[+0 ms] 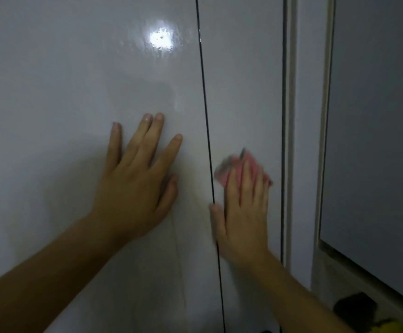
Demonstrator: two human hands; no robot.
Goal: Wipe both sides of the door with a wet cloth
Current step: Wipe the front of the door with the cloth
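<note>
The person's left grip (135, 179) and right grip (241, 212) are bare hands with short, plain fingernails (178, 137). Behind each grip the wrist (104, 227) and forearm (51, 280) show bare skin as far as they are in view.

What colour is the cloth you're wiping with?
Pink; the cloth shows in the head view, under the right hand.

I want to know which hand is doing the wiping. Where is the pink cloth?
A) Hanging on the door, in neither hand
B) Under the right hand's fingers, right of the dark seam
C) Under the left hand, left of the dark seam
B: the pink cloth sits under the right hand, right of the dark seam; the left hand lies bare and flat on the door.
</note>
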